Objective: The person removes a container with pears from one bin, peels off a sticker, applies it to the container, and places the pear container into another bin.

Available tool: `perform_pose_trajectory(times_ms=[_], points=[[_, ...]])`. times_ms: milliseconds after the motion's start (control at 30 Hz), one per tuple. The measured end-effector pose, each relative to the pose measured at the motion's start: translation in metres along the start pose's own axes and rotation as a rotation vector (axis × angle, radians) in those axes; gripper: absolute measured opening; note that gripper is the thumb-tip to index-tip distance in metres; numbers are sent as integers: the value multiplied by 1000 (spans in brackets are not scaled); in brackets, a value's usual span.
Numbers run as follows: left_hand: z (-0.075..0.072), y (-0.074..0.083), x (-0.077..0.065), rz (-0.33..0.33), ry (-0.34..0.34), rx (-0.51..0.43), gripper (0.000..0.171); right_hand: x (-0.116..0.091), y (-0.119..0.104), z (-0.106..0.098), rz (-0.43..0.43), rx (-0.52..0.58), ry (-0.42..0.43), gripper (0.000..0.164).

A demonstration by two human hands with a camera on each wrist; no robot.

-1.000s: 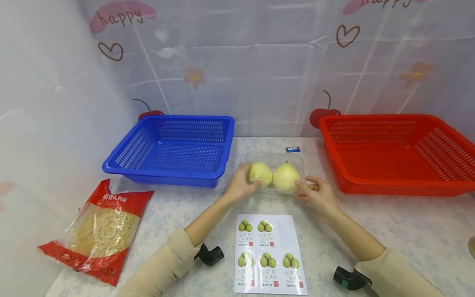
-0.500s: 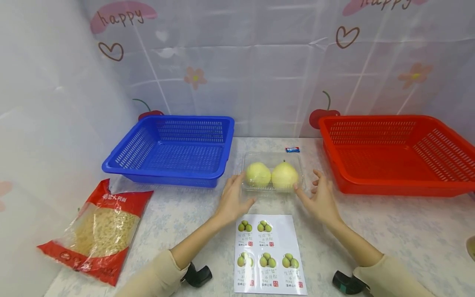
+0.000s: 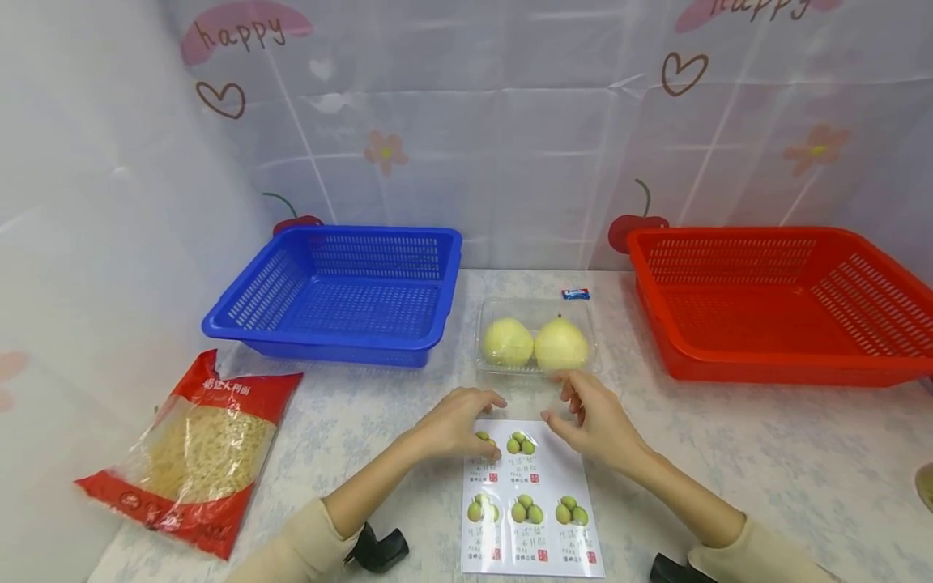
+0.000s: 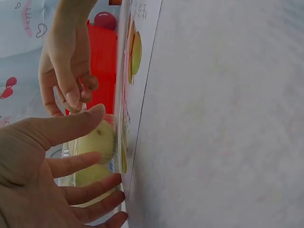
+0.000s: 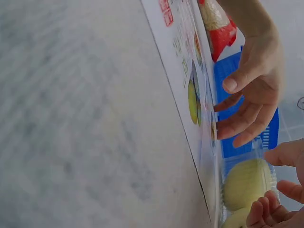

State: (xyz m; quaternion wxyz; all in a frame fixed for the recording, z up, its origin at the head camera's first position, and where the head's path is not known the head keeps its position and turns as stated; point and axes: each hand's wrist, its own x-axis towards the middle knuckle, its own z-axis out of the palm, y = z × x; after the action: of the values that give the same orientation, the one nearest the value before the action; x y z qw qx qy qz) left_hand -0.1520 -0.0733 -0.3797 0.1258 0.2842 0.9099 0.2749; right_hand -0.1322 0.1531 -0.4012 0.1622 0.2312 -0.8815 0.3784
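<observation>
Head view: hands [image 3: 525, 421] between pear tray [image 3: 537, 368] and sticker sheet [image 3: 543, 518].

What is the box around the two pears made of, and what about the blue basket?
The pear box looks like thin clear glossy plastic: the pears show through it. The blue basket looks like hard, slightly shiny moulded plastic, with rows of slots in its walls and floor.

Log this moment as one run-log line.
left hand: open, fingertips on white pear sticker sheet | right hand: open, over sheet's top edge | clear plastic two-pear tray: untouched, behind hands
</observation>
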Motion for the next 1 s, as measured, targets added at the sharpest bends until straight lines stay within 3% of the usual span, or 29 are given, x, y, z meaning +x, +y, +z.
perform_pose_trajectory(times_ms=[200, 367, 600, 1000], points=[[3, -2, 5, -9, -34, 73, 67, 2, -2, 8, 32, 6, -250, 48], [7, -5, 7, -33, -37, 131, 77, 5, -4, 12, 46, -70, -387, 55], [9, -8, 9, -54, -34, 170, 82, 8, -6, 15, 38, -147, -469, 54], [7, -10, 12, -42, -79, 109, 67, 14, -7, 16, 40, -105, -487, 42]])
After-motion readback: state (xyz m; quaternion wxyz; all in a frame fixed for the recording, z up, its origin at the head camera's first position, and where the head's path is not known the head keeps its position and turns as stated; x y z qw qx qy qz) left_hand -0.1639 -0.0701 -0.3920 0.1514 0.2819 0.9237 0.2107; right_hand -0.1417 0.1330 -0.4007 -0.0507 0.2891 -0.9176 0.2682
